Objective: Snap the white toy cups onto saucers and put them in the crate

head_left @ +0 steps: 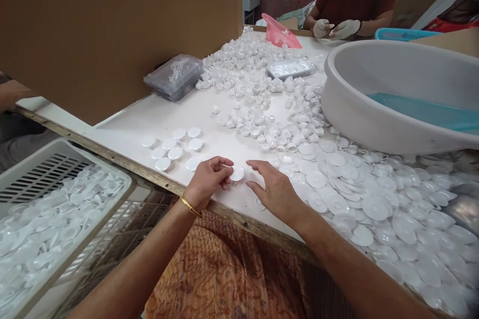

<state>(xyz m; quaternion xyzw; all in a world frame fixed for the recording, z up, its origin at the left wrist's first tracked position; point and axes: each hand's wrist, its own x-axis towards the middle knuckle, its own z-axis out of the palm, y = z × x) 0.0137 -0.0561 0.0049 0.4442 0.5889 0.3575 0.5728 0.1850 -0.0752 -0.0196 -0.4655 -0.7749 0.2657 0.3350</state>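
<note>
My left hand (215, 179), with a gold bangle at the wrist, pinches a small white saucer (237, 174) by its left edge, just above the table near its front edge. To the right of it my right hand (271, 187) is open, thumb and fingers apart, touching nothing that I can see. Several similar white discs (174, 153) lie in a loose group on the table, left of my hands. On my right side spreads a heap of white saucers (337, 174). Small white toy cups (269, 132) lie scattered beyond my hands.
A large grey tub (374, 124) stands at the right. Plastic-wrapped packs (175, 77) and a pink basket (280, 34) are farther back. Below the table edge at left, a crate (127, 179) holds white pieces. A cardboard panel (123, 25) rises behind. A gloved co-worker (346, 29) sits opposite.
</note>
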